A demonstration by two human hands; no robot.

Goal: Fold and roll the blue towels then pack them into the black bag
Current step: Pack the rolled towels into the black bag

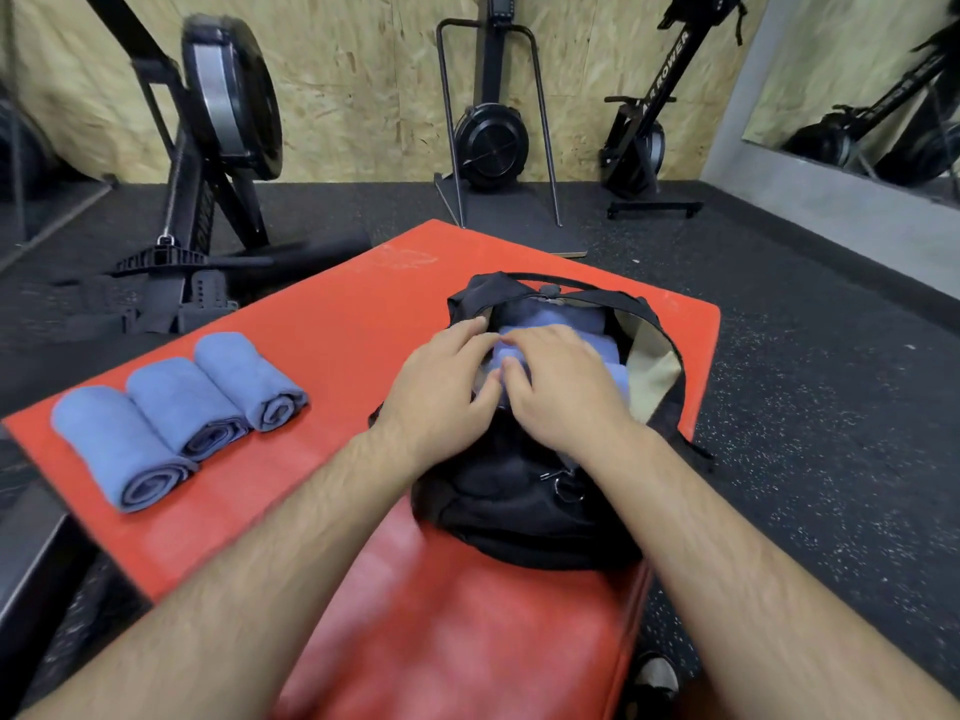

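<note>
The black bag [519, 501] lies open on the red mat [332, 314], its beige lining showing on the right. Blue rolled towels [566, 317] sit inside it. Both my hands are at the bag's mouth on top of a blue towel [618, 376]. My left hand [441, 387] rests at the opening's left edge with fingers bent onto the towel. My right hand [561, 381] lies flat over the towel, pressing it down. Three more rolled blue towels [176, 413] lie side by side on the mat's left part.
Rowing machines stand around: one at the left [208, 163], one at the back wall [493, 137], one folded up at the right [644, 142]. Black speckled rubber floor [831, 387] surrounds the mat. A shoe [657, 678] shows at the bottom.
</note>
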